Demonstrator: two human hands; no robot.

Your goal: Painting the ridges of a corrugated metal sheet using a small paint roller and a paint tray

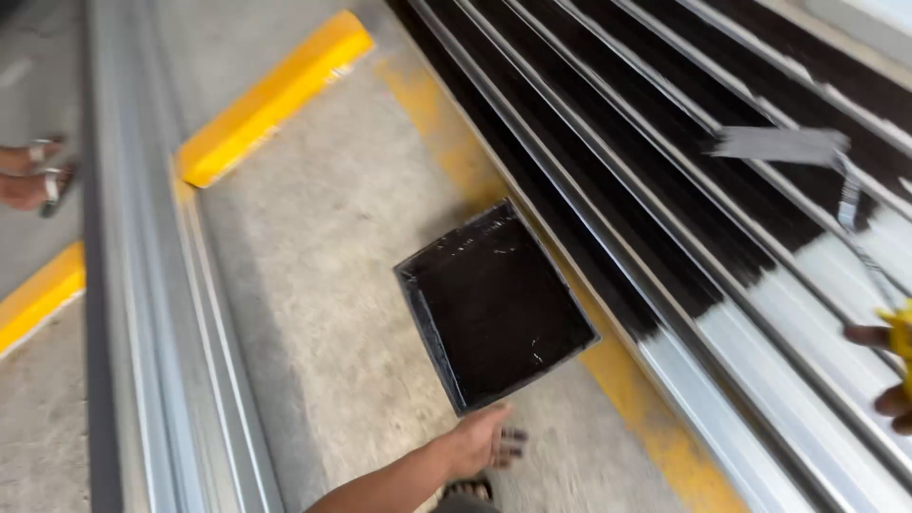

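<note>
Paint coats the inside of the square black paint tray (496, 304), a shallow, straight-walled tray resting tilted on the grey concrete floor (323, 285), just beside the worn yellow line (627, 389). We see a thin dark film on its bottom, with a few pale specks. Our left hand (480, 439) hangs just below the tray's near corner, fingers loosely spread and dark-stained at the tips, holding nothing. Our right hand (888, 366) sits at the frame edge, clamped on the yellow handle of a long paint roller (779, 144) whose grey sleeve lies against the ribbed metal roofing sheets (807, 313), black in the upper part, bare silver below
</note>
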